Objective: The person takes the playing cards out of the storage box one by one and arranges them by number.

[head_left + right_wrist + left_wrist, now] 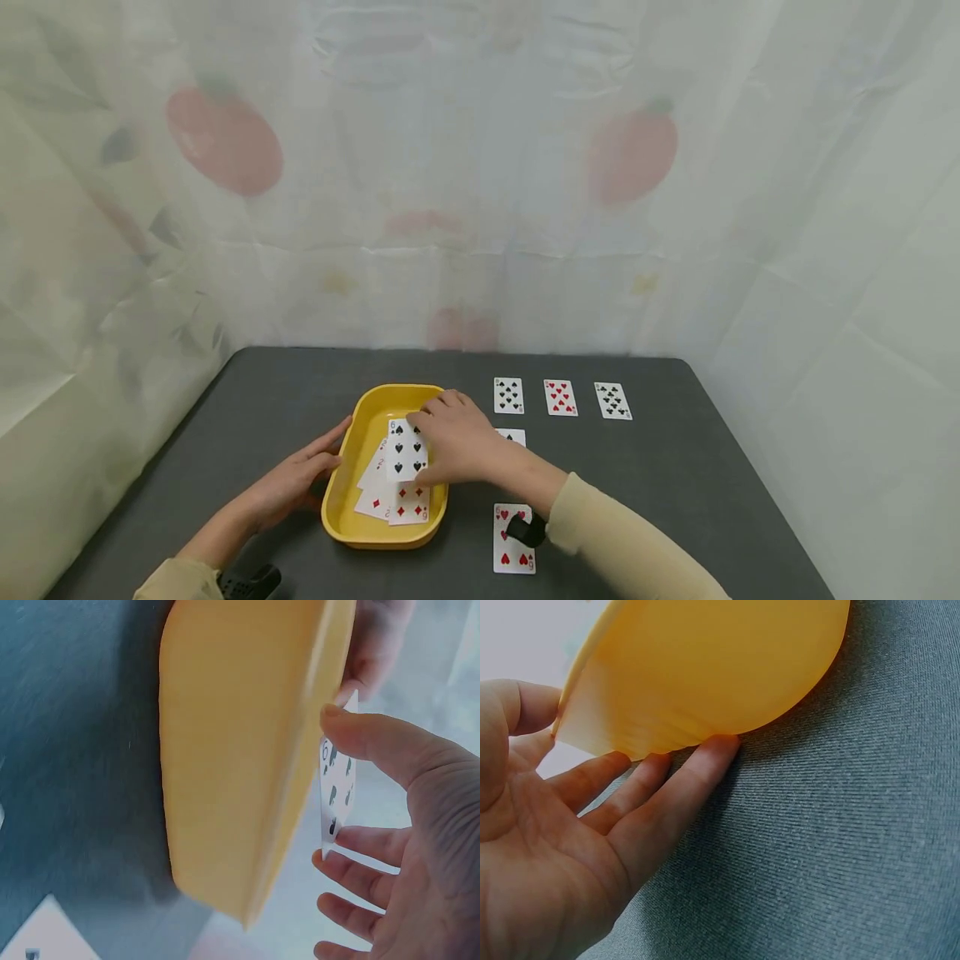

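Nearest us, a six of hearts lies at 6 o'clock. Our right hand pinches the six of spades by its edges — upright, long axis running 12 to 6, over the yellow tray. Our left hand, fingers straight, rests against the tray's 9 o'clock wall. Bare grey table spreads toward 3 o'clock.
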